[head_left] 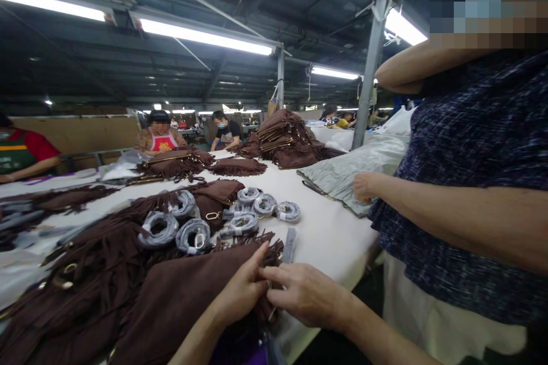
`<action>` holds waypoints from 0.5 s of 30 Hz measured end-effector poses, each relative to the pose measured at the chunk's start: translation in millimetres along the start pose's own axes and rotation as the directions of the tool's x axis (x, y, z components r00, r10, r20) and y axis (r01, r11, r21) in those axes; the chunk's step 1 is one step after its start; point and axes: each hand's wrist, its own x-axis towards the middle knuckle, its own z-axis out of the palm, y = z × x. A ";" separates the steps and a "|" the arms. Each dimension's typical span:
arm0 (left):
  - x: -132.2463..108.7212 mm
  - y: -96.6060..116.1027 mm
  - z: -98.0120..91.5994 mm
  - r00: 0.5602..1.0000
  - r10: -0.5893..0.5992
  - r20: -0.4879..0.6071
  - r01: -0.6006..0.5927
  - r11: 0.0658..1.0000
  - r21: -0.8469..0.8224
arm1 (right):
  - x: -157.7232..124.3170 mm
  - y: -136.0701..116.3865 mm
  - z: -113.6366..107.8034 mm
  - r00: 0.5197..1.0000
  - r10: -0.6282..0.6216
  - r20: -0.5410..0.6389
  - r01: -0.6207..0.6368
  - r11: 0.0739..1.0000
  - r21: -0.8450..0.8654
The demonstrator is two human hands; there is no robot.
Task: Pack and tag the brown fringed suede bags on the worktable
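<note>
Over the right end of a brown fringed bag point(184, 291), my two hands meet at the fingertips. My left hand point(242, 285) has its index finger stretched forward, while its thumb presses in toward the other hand. Fingers bent, my right hand point(302, 293) pinches at the same spot. A thin pale strand shows between the fingers; its full shape is hidden. Just beyond my fingers lies a small plastic-wrapped strip point(290, 245). Several plastic-wrapped coiled straps point(192, 236) with pale bands rest on and beside the brown bags.
A person point(462, 182) in a dark patterned top stands close on my right, one hand near a grey-green sheet point(359, 168). Stacked brown bags point(286, 137) sit farther back on the white table point(329, 228). A metal post point(372, 68) rises behind. Other people work across the table.
</note>
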 end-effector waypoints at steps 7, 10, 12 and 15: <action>7.5 -0.2 3.1 0.949 0.011 -0.316 -0.010 1.000 0.005 | -30.9 8.1 29.7 0.943 0.230 -0.239 -0.215 0.972 0.090; 8.1 3.3 -4.3 0.900 0.083 -0.428 -0.090 0.996 0.004 | -53.8 4.2 40.3 0.924 0.346 -0.163 -0.322 0.934 0.154; 6.2 12.6 -9.3 0.868 0.123 -0.482 -0.166 0.985 -0.047 | -61.3 -3.4 43.0 0.929 0.360 -0.083 -0.336 0.917 0.215; -0.7 40.1 -12.7 0.856 0.166 -0.489 -0.245 0.964 -0.102 | -56.9 -16.6 38.8 0.890 0.449 -0.081 -0.398 0.851 0.342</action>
